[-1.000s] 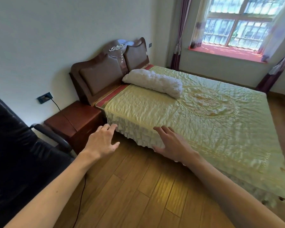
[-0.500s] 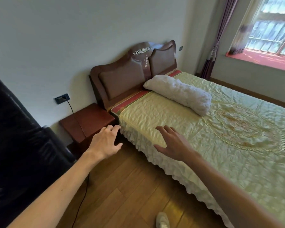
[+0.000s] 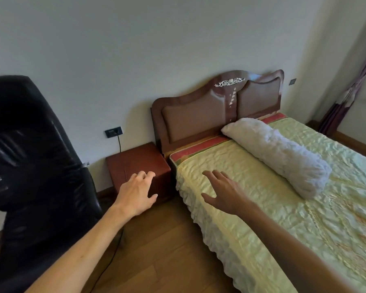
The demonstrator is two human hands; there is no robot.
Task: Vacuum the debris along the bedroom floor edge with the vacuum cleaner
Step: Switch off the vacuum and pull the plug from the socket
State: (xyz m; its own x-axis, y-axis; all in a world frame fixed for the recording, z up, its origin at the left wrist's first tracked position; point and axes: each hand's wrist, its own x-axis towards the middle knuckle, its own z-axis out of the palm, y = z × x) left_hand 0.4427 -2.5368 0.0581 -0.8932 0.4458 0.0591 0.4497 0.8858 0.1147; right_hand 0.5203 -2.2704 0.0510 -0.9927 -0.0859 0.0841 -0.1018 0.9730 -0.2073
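Left hand [image 3: 138,192] is hovering empty, fingers loosely curled, wooden nightstand [image 3: 133,159] just beyond it; right hand [image 3: 224,194] is hovering empty, fingers spread wide, over the bedspread [image 3: 273,197]

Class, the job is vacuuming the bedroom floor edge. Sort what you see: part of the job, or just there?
Job: wooden floor, left hand, right hand; no vacuum visible.
Just there: bed, pillow, nightstand, black chair, wall socket, cord.

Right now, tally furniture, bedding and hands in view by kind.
Bed: 1
Bedside cabinet: 1
Black chair: 1
Pillow: 1
Hands: 2 (left hand, right hand)
Total: 6
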